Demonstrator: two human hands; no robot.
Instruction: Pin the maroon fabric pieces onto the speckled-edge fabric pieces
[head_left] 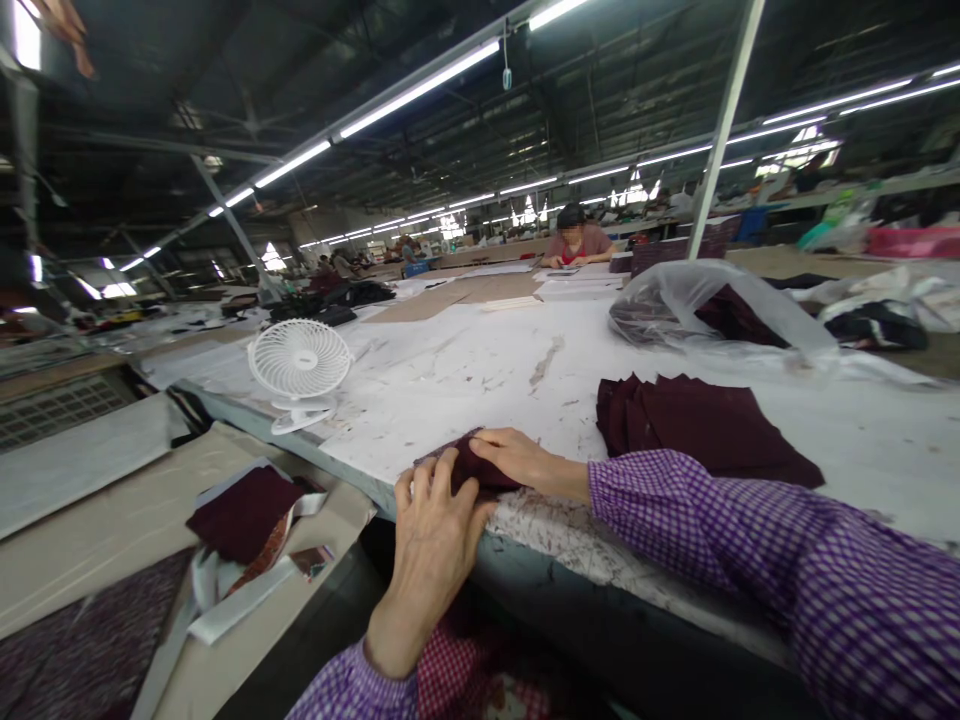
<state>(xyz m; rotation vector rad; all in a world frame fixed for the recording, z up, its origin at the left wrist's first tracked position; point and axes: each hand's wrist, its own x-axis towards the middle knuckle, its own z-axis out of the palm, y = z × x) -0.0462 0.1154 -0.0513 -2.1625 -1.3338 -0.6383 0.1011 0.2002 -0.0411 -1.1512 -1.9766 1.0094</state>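
Note:
At the front edge of the white-covered table [427,370] lies a small dark maroon fabric bundle [480,472]. My left hand [435,520] is on its near left side, fingers bent over it with the thumb at the front. My right hand [525,463] grips the bundle from the right, its fingertips pressed on the top. The bundle's underside is hidden. To the right of my right hand, a fanned stack of maroon fabric pieces [705,425] lies flat on the table, partly behind my purple checked sleeve.
A white fan [300,362] stands at the table's left edge. Behind the stack sits a clear plastic bag [660,300] with dark fabric. Fabric scraps [247,510] lie on a lower surface at left. A person [577,240] leans over the far table end.

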